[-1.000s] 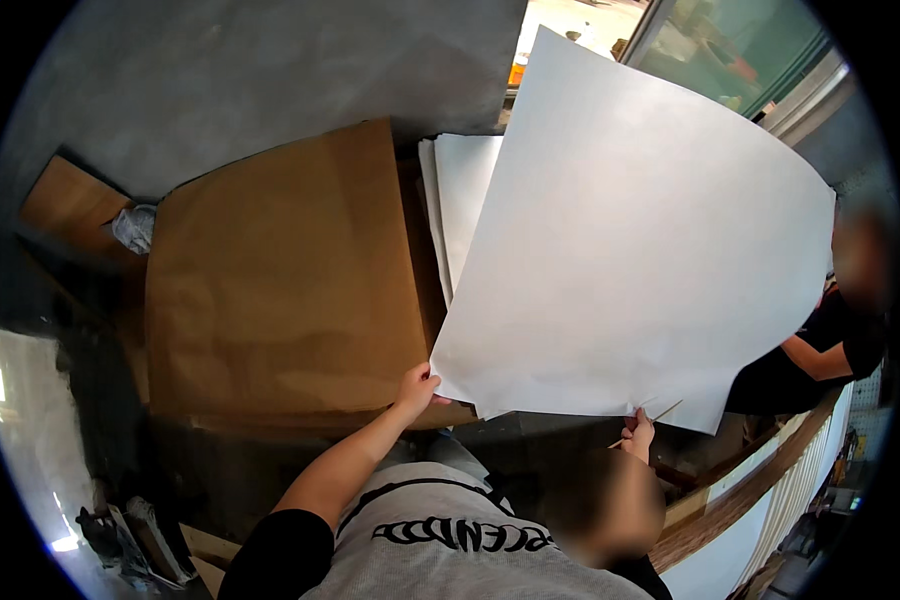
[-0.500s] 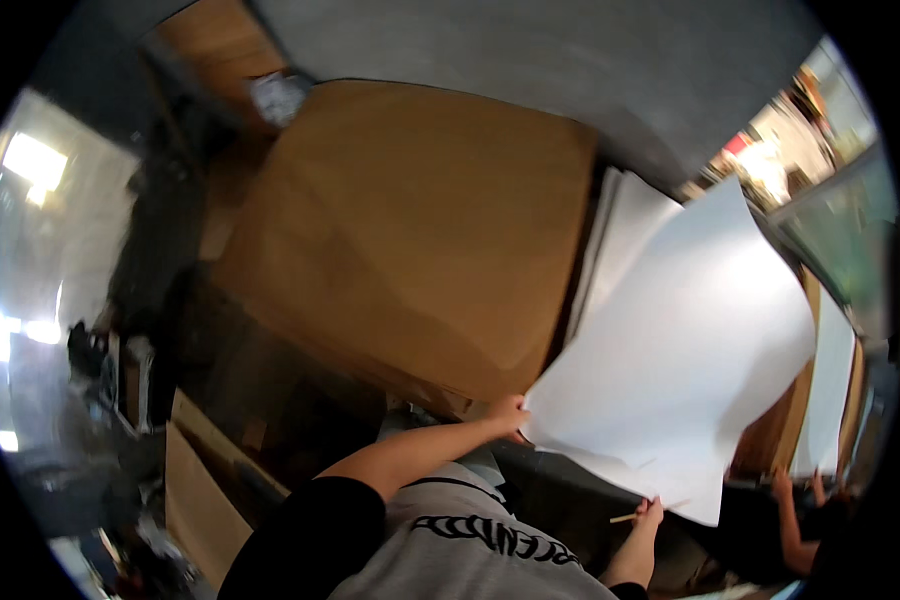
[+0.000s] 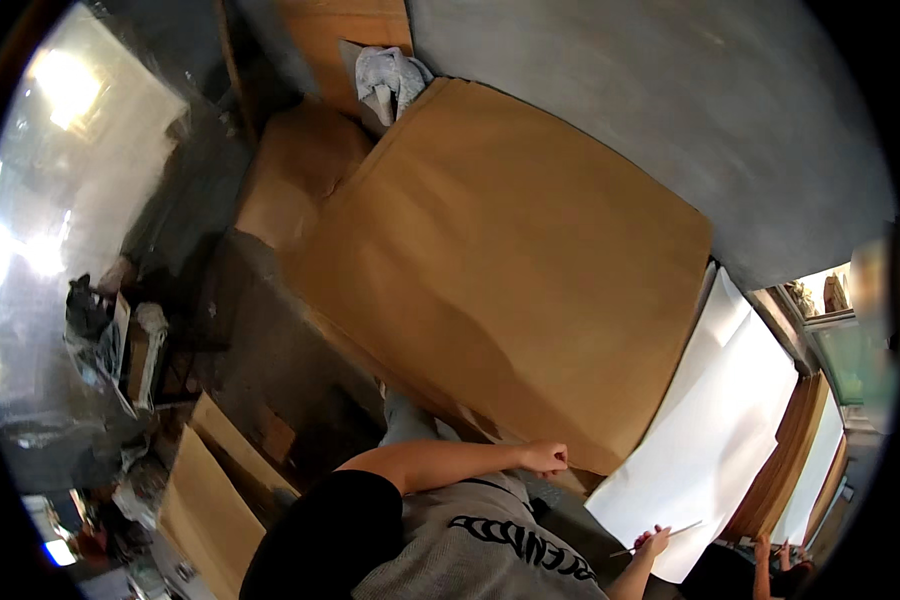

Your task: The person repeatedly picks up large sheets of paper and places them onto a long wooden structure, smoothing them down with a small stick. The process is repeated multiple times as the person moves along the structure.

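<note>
My left hand [image 3: 544, 458] is curled into a fist over the near edge of a large stack of brown cardboard sheets [image 3: 510, 260]; nothing shows in its fingers. It is apart from a large white sheet [image 3: 715, 410] that lies to the right of the stack. At the near edge of that white sheet, my right hand [image 3: 653, 543] is closed round a thin stick [image 3: 684, 529], which pokes out on both sides of the fingers. Whether these fingers also grip the sheet is unclear.
Bent cardboard [image 3: 220, 490] stands at the lower left. A crumpled pale cloth [image 3: 390, 82] lies at the far corner. Another person's hand [image 3: 763, 550] is at the lower right, near a brown stack topped by a pale sheet [image 3: 812, 470]. A grey wall [image 3: 630, 90] rises behind.
The white sheet, raised and curved before, now lies lower and flatter. My left hand has let go of its corner and moved slightly right and nearer. The view has turned left.
</note>
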A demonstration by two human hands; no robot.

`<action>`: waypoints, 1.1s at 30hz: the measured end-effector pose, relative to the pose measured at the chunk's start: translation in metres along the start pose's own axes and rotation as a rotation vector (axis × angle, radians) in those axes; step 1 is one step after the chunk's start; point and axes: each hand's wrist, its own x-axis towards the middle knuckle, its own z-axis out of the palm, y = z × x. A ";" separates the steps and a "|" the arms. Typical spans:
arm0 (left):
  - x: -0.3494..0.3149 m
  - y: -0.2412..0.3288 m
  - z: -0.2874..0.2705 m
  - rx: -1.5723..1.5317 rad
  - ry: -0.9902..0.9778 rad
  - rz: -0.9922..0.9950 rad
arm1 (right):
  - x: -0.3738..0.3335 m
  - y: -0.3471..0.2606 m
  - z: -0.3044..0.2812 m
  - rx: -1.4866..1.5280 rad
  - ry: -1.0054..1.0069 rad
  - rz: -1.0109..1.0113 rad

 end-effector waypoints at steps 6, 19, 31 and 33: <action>-0.152 0.014 -0.186 0.507 0.496 0.292 | -0.158 0.010 0.182 -0.621 -0.254 -0.607; -0.318 -0.015 -0.394 1.341 0.561 0.074 | -0.545 -0.125 0.556 -1.170 -0.569 -1.285; -0.330 -0.043 -0.406 1.573 0.327 0.018 | -0.574 -0.166 0.573 -1.101 -0.572 -1.168; -0.332 -0.048 -0.407 1.661 0.339 0.061 | -0.536 -0.164 0.565 -1.037 -0.521 -1.118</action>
